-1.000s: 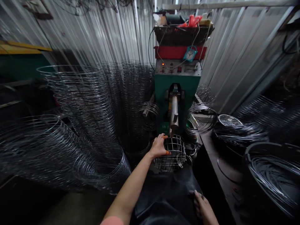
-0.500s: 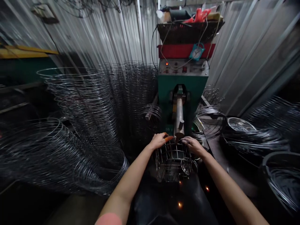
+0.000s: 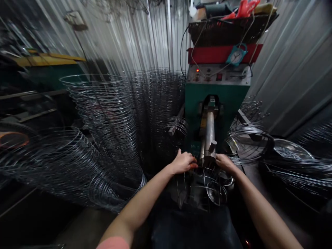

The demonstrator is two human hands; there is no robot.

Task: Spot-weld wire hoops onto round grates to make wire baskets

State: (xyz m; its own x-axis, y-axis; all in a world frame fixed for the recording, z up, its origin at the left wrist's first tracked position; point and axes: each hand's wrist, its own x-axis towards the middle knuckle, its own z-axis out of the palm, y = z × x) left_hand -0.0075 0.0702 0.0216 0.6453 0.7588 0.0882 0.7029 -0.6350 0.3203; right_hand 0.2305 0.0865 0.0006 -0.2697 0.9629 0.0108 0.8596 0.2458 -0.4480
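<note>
Wire frame (image 3: 204,177) sits just under metal arm (image 3: 210,133). Left hand (image 3: 183,162) pinches its top edge; right hand (image 3: 225,163): grip hidden, can't tell. Likely light, springy, slick; best held at opposite edges.

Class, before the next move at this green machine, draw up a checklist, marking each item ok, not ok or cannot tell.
1. Red indicator light lit: ok.
2. Left hand at the wire frame: ok, at its upper edge.
3. Right hand gripping the frame: cannot tell, its fingertips are hidden behind the metal arm.
4. Orange finger covers worn: ok on the left hand; cannot tell on the right.
5. Fingers well clear of the metal arm: not ok, the right hand looks very close.
6. No sparks about: not ok, one spark glows low in view.
</note>
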